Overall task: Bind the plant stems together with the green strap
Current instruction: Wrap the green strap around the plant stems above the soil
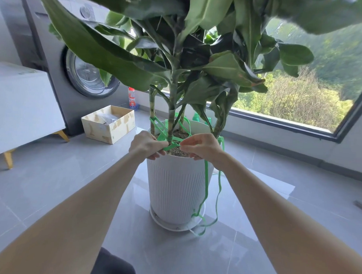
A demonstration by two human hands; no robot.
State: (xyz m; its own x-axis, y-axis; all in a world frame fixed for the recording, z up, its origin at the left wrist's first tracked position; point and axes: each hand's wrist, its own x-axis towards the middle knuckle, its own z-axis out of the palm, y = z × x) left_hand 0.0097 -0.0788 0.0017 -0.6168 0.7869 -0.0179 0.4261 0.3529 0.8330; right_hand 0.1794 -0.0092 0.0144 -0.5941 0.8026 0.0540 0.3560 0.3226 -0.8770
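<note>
Above white pot, left hand and right hand fingers pinching green strap

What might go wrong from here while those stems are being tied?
1. The left hand and right hand only pinch the green strap at the front stem; a slip would likely slacken the loops.
2. The strap's loose end hangs down the pot and curls by the saucer, where it may snag.
3. A hard pull might bend that stem.
</note>
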